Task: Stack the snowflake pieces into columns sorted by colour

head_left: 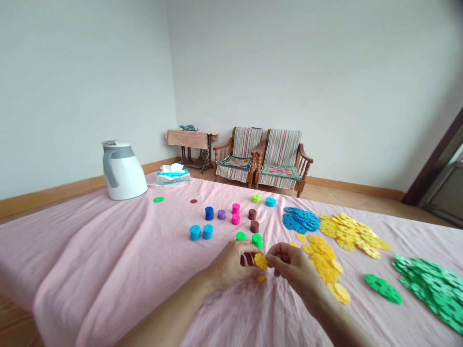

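Note:
My left hand (pixel 235 264) is closed around a small stack of yellow notched discs (pixel 260 260), thumb and fingers on its sides. At the stack's right edge, my right hand (pixel 289 262) is pinched; whether a disc sits between its fingertips is hidden. Just beyond my hands stand two bright green disc stacks (pixel 257 240). To the right lies a loose heap of yellow-orange discs (pixel 321 260). Further off are short stacks in brown (pixel 254 226), pink (pixel 236 219), purple (pixel 221 214), dark blue (pixel 209 213) and light blue (pixel 195 233).
A pink cloth (pixel 144 270) covers the table. Heaps of blue discs (pixel 301 220), larger yellow discs (pixel 352 233) and green discs (pixel 434 289) lie to the right. A white jug (pixel 126 173) and a tissue box (pixel 173 176) stand at the back left. Two wooden chairs (pixel 282 159) are beyond.

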`<state>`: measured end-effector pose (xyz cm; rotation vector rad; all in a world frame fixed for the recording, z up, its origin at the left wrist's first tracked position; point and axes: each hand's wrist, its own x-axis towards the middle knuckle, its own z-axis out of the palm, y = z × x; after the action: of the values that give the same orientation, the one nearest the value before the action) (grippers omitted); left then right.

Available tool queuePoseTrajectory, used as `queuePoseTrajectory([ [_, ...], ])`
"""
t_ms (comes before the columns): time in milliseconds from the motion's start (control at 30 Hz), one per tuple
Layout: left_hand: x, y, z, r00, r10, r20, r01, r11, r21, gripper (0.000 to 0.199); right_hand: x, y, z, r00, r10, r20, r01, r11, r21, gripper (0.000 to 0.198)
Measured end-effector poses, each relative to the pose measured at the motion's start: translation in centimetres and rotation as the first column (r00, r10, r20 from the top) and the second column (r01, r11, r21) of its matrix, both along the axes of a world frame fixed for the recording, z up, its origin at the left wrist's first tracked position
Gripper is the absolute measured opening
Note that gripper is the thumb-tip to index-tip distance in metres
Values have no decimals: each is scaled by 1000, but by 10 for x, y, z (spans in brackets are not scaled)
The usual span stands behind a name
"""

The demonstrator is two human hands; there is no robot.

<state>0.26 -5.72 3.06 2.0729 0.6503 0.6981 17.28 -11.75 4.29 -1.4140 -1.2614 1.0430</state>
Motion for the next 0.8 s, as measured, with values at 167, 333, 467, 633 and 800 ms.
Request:
queuePoseTrajectory([
  [167, 1, 0, -2, 999, 46, -26, -45, 999, 12, 32, 24, 9, -5, 968, -147, 202, 122, 984, 131, 20],
  [333, 1, 1, -2, 998, 53, -40, -53, 999, -4, 33, 70, 21, -18, 715, -415, 563, 304, 909, 284, 18],
  [467, 1, 1, -3, 998, 50, -32, -50, 999, 6, 29, 89, 25, -30, 552, -352, 756, 239, 935, 261, 17],
  [633, 1, 1, -5, 999, 53, -11, -53, 999, 6, 28, 82, 23, -35, 376, -247, 893, 154, 967, 203, 31],
  [800, 1, 1, -5, 999, 53, -6, -53, 999, 11, 27, 71, 23, -31, 292, -162, 942, 146, 982, 124, 32],
])
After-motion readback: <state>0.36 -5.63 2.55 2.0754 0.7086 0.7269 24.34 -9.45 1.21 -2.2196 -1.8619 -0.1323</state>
